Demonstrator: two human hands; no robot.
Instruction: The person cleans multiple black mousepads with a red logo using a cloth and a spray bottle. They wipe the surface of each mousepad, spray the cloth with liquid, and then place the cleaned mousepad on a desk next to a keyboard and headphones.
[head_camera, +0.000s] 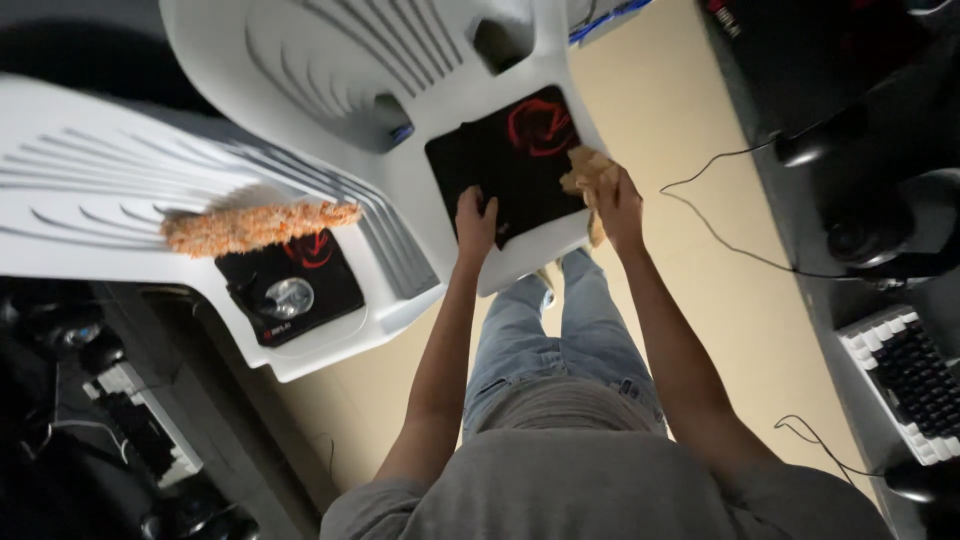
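A black mouse pad (510, 160) with a red emblem lies on the seat of a white plastic chair (400, 70). My left hand (476, 222) presses on the pad's near left corner, fingers flat on it. My right hand (617, 200) holds a crumpled tan cloth (588, 172) against the pad's right edge.
A second white chair (120, 200) at the left carries an orange fluffy duster (255, 226) and another black mouse pad (295, 285) with a round silvery object on it. Desks with keyboards (915, 385) stand at both sides; a black cable (720, 235) trails over the beige floor.
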